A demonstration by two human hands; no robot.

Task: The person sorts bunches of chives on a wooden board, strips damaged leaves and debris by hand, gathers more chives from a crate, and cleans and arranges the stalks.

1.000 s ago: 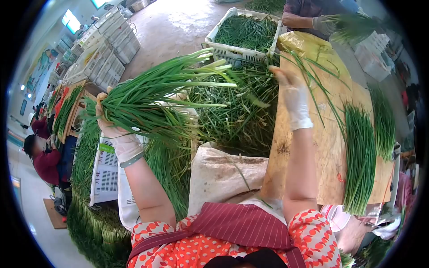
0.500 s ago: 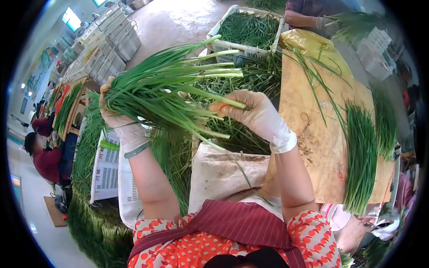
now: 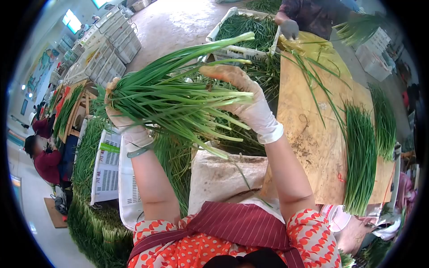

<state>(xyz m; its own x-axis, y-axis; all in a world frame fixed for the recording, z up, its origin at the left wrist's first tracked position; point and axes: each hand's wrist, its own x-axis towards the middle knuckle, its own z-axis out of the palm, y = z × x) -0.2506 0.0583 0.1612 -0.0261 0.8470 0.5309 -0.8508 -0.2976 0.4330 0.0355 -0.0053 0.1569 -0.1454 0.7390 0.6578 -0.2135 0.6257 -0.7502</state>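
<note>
My gloved left hand point(image 3: 123, 111) is wrapped round the leafy end of a bunch of green stalks point(image 3: 165, 96), whose pale ends fan out to the right. My gloved right hand point(image 3: 243, 94) is at those pale ends, its fingers spread above and behind the stalks, with part of the hand hidden by them. Below the bunch lies a heap of loose greens point(image 3: 263, 76). A white sack cloth point(image 3: 223, 174) hangs in front of me. To the right, a neat row of long greens point(image 3: 360, 156) rests on a wooden board point(image 3: 313, 156).
A white crate of greens point(image 3: 214, 33) stands ahead, beside a yellow bag point(image 3: 330, 56). A co-worker point(image 3: 313, 18) is at the top right, holding greens. White crates point(image 3: 107, 53) are stacked at the back left. Two people sit at far left, near a white basket point(image 3: 106, 172).
My right hand came in from the board to the stalk ends, pinched a stalk, then opened and moved up slightly. The co-worker's gloved hand moved left and down to the yellow bag.
</note>
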